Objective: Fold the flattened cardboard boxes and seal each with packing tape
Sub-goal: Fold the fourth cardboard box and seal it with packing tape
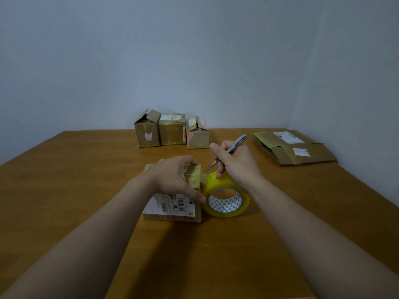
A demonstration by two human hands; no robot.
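Note:
A small cardboard box (172, 207) with a white shipping label lies on the wooden table (86, 180) in front of me. My left hand (176, 176) grips its top, fingers over the far side and thumb down the near right edge. A yellow roll of packing tape (225, 196) leans against the box's right side. My right hand (235, 164) holds a silver pen-like tool (233, 148), its tip pointing down at the strip of tape between the roll and the box.
Three folded, taped boxes (171, 130) stand in a row at the table's far edge by the wall. Flattened cardboard boxes (293, 147) lie stacked at the far right, close to the side wall.

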